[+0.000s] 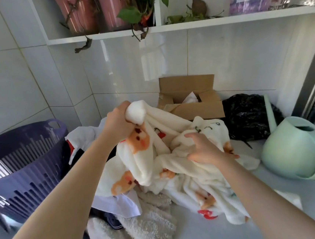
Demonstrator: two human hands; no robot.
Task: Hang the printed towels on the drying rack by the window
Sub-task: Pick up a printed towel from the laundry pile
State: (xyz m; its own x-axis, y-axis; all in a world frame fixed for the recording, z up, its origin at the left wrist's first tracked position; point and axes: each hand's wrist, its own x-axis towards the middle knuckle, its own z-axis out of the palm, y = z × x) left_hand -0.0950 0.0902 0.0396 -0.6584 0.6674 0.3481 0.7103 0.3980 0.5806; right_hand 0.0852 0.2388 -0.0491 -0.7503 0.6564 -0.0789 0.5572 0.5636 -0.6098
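A cream fleece printed towel [177, 156] with orange animal faces and red marks lies bunched on the white counter [206, 236]. My left hand [118, 124] is shut on one bunched end and holds it up above the pile. My right hand [202, 147] grips a fold of the same towel lower down, to the right. Much of the towel still rests crumpled on the counter. No drying rack shows in this view.
A purple laundry basket [19, 166] stands at the left. Other laundry, including a beige fluffy cloth [146, 230], lies under the towel. Behind are a cardboard box [190, 99] and a black bag [247, 118]. A mint watering can [295, 148] sits at the right.
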